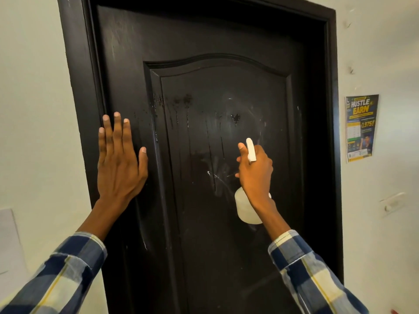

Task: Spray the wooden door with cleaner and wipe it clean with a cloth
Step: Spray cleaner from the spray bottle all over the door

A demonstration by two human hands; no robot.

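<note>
The white wall (34,87) filled both sides of the view, and the dark wooden door (226,257) stood shut in its dark frame (333,109) at the centre. The raised arched panel (249,87) of the door carried wet spray marks: a band of droplets along its upper left part, with thin runs streaking down from them, plus a hazy smeared patch nearer the middle. Checked blue, white and yellow sleeves (68,275) covered both forearms at the near edge. A poster (361,128) printed with "HUSTLE EARN" hung on the wall right of the frame, and a pale wall switch (393,203) sat below it. A sheet of white paper (10,241) showed at the left edge. The left hand (119,164) lay flat against the left stile of the door, fingers straight and slightly spread, thumb out to the right, holding nothing. The right hand (256,171) was clamped around the neck of a white spray bottle (246,209), held close in front of the panel, with the nozzle head (250,149) rising above the knuckles and the bottle body hanging below the wrist. No cloth could be made out.
</note>
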